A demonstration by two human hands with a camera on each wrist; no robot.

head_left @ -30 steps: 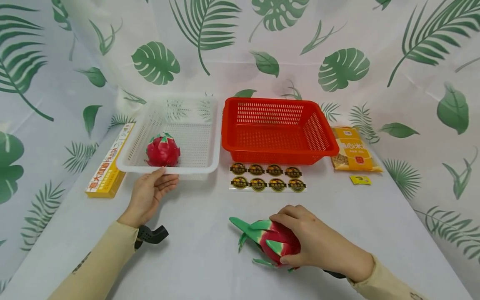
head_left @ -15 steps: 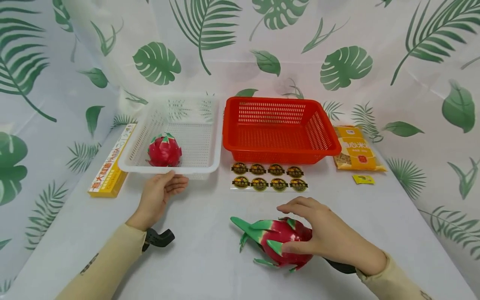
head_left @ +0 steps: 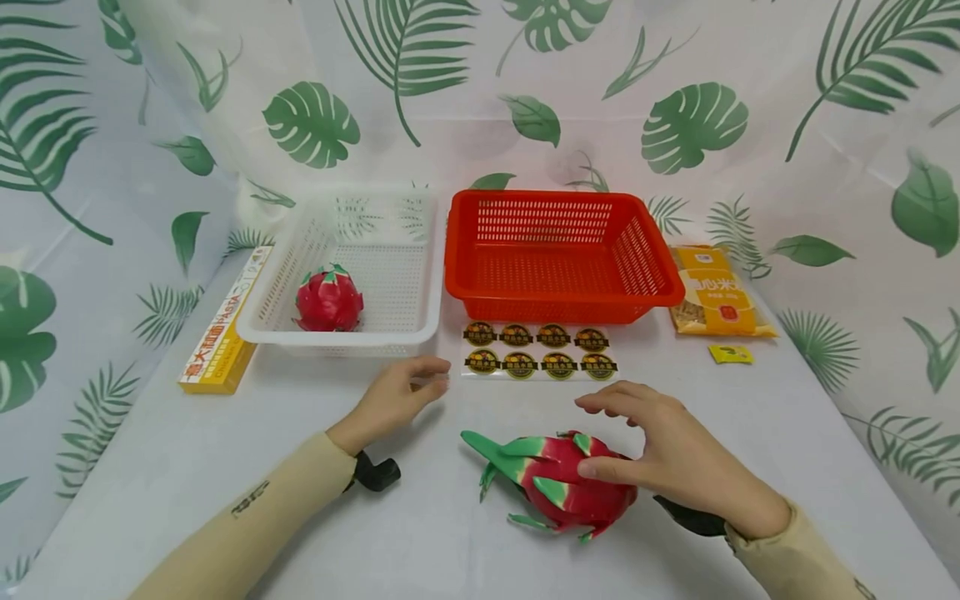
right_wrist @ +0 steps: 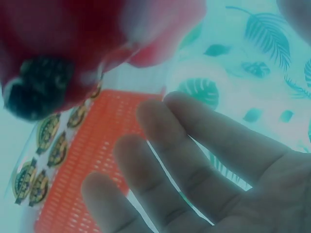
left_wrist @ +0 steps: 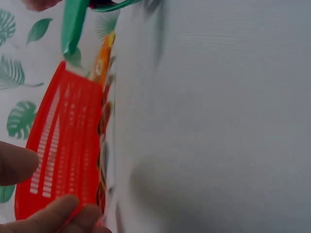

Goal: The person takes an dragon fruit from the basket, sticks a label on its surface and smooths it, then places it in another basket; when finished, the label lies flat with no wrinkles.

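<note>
A dragon fruit [head_left: 570, 483] with long green scales lies on its side on the white table. My right hand [head_left: 667, 450] is at its right end, thumb over the fruit and fingers spread loosely; the right wrist view shows those fingers [right_wrist: 160, 165] straight and apart from the red skin. My left hand [head_left: 397, 396] hovers over the table between the white basket [head_left: 337, 340] and the fruit, fingers relaxed and holding nothing. Another dragon fruit [head_left: 330, 300] sits inside the white basket, near its front left.
A red basket [head_left: 555, 310] stands right of the white one, with a sheet of round stickers [head_left: 537, 352] before it. A yellow pasta box [head_left: 217, 350] lies at the left. A yellow food bag [head_left: 716, 300] and a small yellow packet [head_left: 731, 354] lie at the right.
My left hand has left the white basket's front rim and moved right, toward the middle. My right hand has loosened from the dragon fruit and drawn back slightly to the right.
</note>
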